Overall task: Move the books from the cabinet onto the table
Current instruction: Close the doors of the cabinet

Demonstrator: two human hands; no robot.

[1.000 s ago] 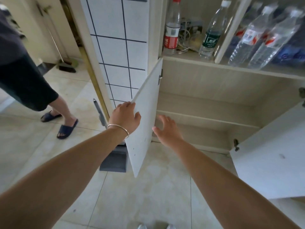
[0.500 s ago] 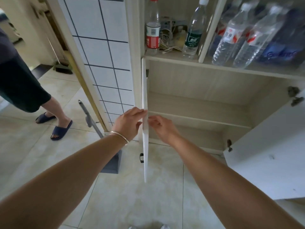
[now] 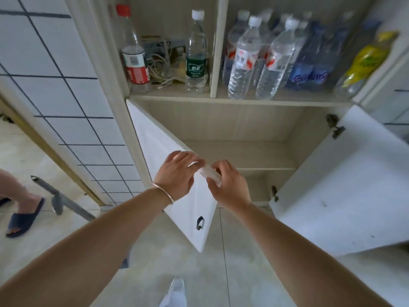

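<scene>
Pale tiled floor (image 3: 168, 258) nearest; above it my two hands, left hand (image 3: 177, 173) and right hand (image 3: 228, 185), pinch the top edge of the left door (image 3: 183, 209). Beyond, the cabinet (image 3: 243, 134) shows two bare shelves and no books; I judge they're already moved. Next: close both doors, two in all.
</scene>
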